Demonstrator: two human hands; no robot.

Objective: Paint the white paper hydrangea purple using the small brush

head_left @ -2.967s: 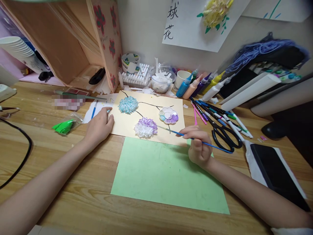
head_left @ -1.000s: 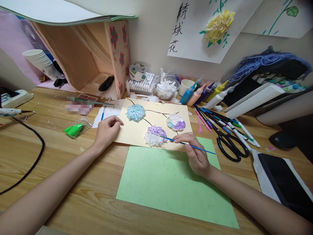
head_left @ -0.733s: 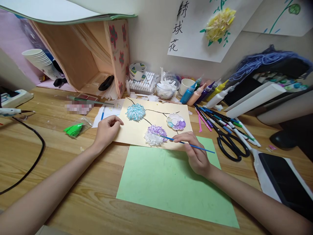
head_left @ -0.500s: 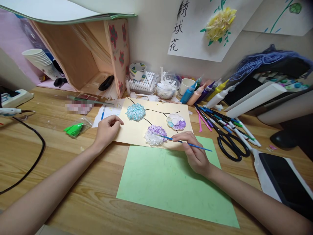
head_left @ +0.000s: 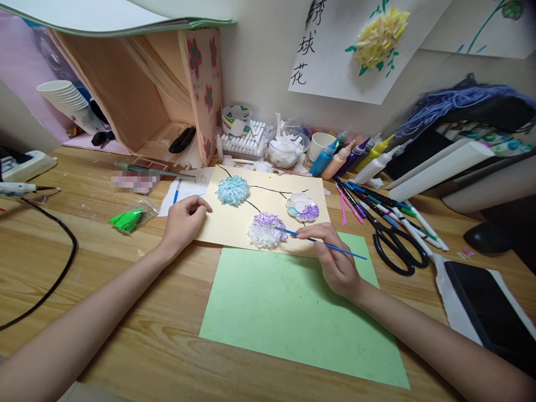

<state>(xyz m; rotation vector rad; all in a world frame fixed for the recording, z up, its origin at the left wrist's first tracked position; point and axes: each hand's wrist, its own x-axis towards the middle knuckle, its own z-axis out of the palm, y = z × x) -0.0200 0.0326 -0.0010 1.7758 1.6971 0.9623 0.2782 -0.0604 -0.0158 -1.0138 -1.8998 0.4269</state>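
Observation:
My right hand (head_left: 341,262) pinches a thin blue paintbrush (head_left: 335,247). Its tip touches the shaggy paper flower (head_left: 267,237), purple along the top and white below. My left hand (head_left: 187,222), fingers curled in, rests at the left edge of the cream paper (head_left: 218,223) and nothing shows in it. A blue-and-white paper flower (head_left: 233,191) sits at the paper's upper left, with dark branch lines drawn between the blooms. On the right part of the paper lies a flower-shaped palette (head_left: 302,207) with purple and blue paint in its wells.
Under the cream paper's lower edge, a green sheet (head_left: 293,318) covers part of the wooden table. Black scissors (head_left: 400,245), several pens (head_left: 393,212) and a phone (head_left: 489,307) lie to the right. Paint bottles (head_left: 324,159) and a bowl of paper strips (head_left: 287,148) line the back.
The brush tip has shifted slightly right across the purple part of the flower, my right hand moving a little with it. My left hand stays in place.

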